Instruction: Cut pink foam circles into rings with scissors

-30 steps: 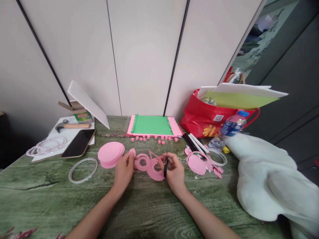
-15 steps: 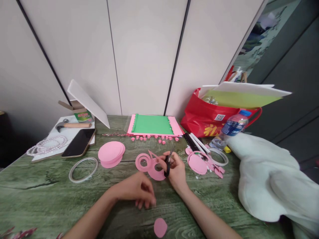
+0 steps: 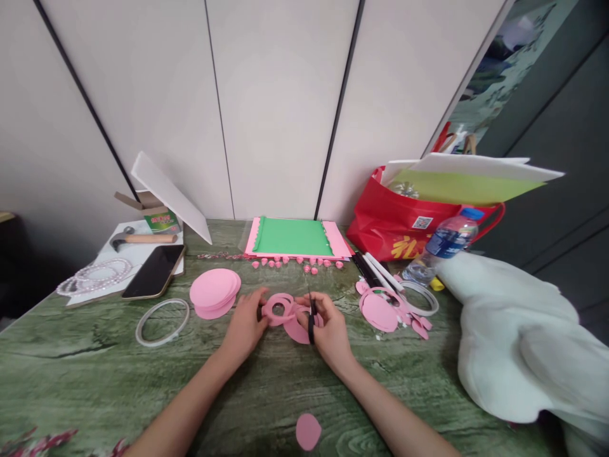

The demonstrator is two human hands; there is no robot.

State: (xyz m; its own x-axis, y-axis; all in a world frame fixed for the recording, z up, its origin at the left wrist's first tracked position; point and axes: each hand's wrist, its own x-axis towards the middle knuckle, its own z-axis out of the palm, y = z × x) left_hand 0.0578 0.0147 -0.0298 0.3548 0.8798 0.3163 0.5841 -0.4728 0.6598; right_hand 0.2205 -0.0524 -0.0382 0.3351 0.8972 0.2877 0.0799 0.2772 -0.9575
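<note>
My right hand [image 3: 332,330] is closed round a pair of black-handled scissors [image 3: 311,322], their blades pointing away from me. Its fingertips are also at a pink paper strip that runs toward the left. My left hand [image 3: 245,324] has its thumb and fingers closed at the left edge of a pink paper ring [image 3: 271,317]. A wider cut pink paper piece [image 3: 295,330] lies beside the ring, partly behind the scissors and right fingers. Nearer to me, a small pink paper disc [image 3: 308,433] lies flat on the table.
Pink circles [image 3: 214,292] and a tape roll [image 3: 162,322] lie left, near a phone [image 3: 155,271] and hammer [image 3: 147,238]. Small pink rolls [image 3: 285,261] line green paper [image 3: 292,236]. Right are paper scraps [image 3: 379,311], a bottle [image 3: 450,240], a red bag [image 3: 375,219] and white plush [image 3: 514,343].
My left hand has moved up and away from me to the pink ring. My right hand has shifted slightly left and lower with the scissors, and the paper strip has swung down over the ring.
</note>
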